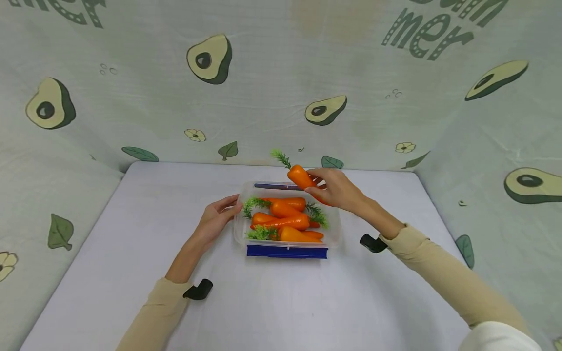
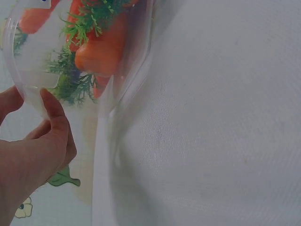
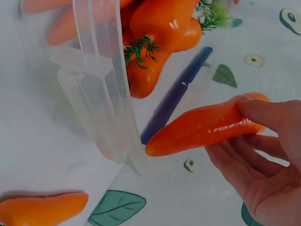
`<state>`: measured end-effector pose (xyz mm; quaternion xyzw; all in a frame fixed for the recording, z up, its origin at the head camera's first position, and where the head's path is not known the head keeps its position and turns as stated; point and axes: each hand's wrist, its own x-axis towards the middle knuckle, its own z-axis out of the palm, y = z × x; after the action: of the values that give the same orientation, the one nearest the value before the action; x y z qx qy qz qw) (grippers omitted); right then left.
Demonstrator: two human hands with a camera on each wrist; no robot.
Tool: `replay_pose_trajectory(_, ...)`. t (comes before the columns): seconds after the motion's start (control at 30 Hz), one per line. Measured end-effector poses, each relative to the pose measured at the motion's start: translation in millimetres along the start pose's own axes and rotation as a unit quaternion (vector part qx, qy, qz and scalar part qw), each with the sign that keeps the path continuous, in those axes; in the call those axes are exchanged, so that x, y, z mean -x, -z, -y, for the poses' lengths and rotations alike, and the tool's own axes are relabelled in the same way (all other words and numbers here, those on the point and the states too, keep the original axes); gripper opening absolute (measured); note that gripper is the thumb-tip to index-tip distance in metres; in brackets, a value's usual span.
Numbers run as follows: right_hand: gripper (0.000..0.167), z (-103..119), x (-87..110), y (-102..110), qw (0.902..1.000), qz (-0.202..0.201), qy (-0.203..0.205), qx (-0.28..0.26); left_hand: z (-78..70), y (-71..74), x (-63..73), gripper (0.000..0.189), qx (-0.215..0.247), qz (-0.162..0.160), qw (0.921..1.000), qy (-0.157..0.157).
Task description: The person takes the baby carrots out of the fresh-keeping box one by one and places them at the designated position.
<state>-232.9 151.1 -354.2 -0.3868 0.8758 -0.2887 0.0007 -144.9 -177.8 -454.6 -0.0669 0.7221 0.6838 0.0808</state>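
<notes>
A clear plastic food container (image 1: 240,229) with blue clip flaps stands mid-table, holding several toy carrots (image 1: 293,222) with green tops. My left hand (image 1: 217,218) pinches its left rim; in the left wrist view, the thumb and fingers (image 2: 55,106) grip a corner of the wall. Above the container's back right corner, my right hand (image 1: 335,187) holds another toy carrot (image 1: 300,176) between thumb and fingers, its leafy top pointing up and left. The right wrist view shows that carrot (image 3: 202,125) tilted, its narrow tip close to the container's wall.
One more orange carrot (image 3: 44,208) lies outside the container in the right wrist view. A front blue flap (image 1: 287,251) hangs folded out, and a back flap (image 3: 176,96) also sticks out. The white table (image 1: 281,302) meets an avocado-print cloth (image 1: 263,97) behind.
</notes>
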Motion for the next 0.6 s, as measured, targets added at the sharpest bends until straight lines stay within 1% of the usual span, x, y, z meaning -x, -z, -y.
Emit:
replay_pose_trajectory(0.17,0.043,0,6.1,14,0.9990,-0.014,-0.040,-0.008,-1.1,-0.3,1.2,0.059,0.003,-0.001,1.0000,0.005)
replay_pose_trajectory(0.3,0.042,-4,12.5,24,0.9972,-0.035,-0.066,-0.003,-1.6,-0.4,1.2,0.058,0.004,-0.002,1.0000,0.008)
replay_pose_trajectory(0.47,0.044,-17,24.4,34,0.9946,-0.061,-0.084,0.005,-0.4,0.2,0.3,0.059,0.004,0.000,0.9999,0.011)
replay_pose_trajectory(0.6,0.046,-29,36.5,39,0.9915,-0.075,-0.105,0.014,0.8,0.6,-0.2,0.061,0.007,0.008,0.9999,0.006)
